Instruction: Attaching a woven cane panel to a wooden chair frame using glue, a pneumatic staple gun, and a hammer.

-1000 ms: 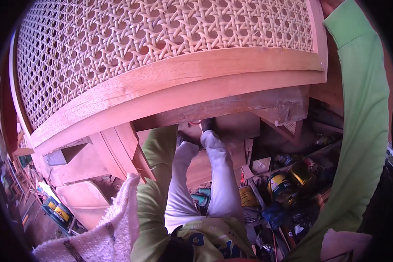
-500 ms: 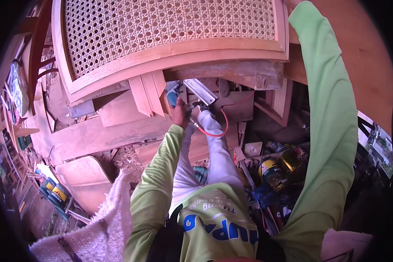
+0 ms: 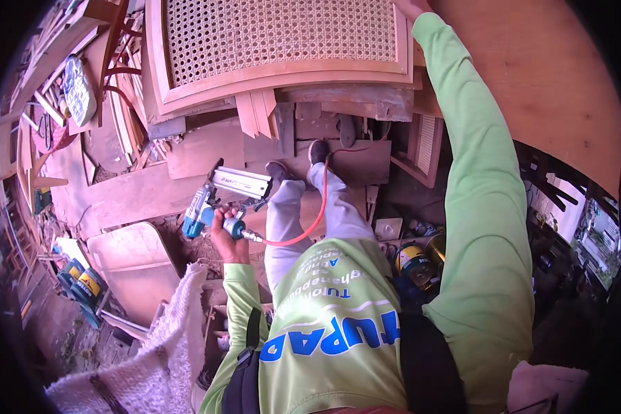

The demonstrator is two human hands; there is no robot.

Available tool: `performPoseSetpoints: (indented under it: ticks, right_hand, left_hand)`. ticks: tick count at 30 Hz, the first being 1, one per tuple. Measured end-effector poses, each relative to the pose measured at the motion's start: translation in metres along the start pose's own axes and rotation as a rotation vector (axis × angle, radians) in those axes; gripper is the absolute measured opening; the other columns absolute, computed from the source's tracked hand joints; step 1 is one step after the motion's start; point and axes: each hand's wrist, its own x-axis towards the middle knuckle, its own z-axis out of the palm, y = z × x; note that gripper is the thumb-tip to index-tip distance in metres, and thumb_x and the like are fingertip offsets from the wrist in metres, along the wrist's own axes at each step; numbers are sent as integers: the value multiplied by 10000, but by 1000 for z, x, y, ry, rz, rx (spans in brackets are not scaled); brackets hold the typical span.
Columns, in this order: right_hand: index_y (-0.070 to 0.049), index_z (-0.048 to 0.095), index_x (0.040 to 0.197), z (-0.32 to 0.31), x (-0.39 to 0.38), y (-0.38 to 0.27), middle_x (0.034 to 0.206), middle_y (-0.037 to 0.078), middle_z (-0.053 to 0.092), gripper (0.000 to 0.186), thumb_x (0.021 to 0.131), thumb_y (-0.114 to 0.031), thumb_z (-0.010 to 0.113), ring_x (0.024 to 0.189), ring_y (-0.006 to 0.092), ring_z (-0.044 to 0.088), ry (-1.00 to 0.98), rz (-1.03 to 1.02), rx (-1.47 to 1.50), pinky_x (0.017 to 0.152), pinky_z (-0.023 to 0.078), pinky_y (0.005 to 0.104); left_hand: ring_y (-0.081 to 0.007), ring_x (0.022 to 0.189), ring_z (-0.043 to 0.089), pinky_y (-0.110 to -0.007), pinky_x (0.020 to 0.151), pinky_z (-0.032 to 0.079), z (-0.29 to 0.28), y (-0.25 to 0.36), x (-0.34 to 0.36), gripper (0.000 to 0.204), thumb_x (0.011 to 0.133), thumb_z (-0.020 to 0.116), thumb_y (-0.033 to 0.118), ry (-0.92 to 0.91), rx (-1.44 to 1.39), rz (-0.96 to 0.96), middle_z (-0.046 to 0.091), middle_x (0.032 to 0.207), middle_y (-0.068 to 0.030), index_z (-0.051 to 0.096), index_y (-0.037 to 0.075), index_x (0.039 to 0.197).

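My left hand grips a teal and silver pneumatic nail gun, held out in front of my left leg, with a red air hose running from its end. My right hand reaches up to the right edge of a woven cane panel in a pale wooden frame, beside a large plywood board; its fingers are mostly hidden at the top of the view. Loose wood strips hang below the panel.
Wood scrap piles up at left. A curved board lies at lower left near teal containers and a white cloth. Cans stand at right, below a smaller cane panel. Planks cover the floor.
My left hand has come out from under the panel with the nail gun and moved left and toward me. The panel now appears higher and smaller as my view has shifted.
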Motion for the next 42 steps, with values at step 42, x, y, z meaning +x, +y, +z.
performPoseSetpoints:
  ticks: [42]
  right_hand:
    - [-73, 721, 1288, 113, -12, -298, 1241, 228, 734, 723, 898, -681, 712, 1210, 366, 688, -400, -617, -351, 1085, 488, 465]
  left_hand:
    - [-119, 634, 596, -284, 573, 494, 296, 288, -73, 151, 1073, 632, 141, -255, 686, 596, 622, 824, -50, 553, 15, 1099]
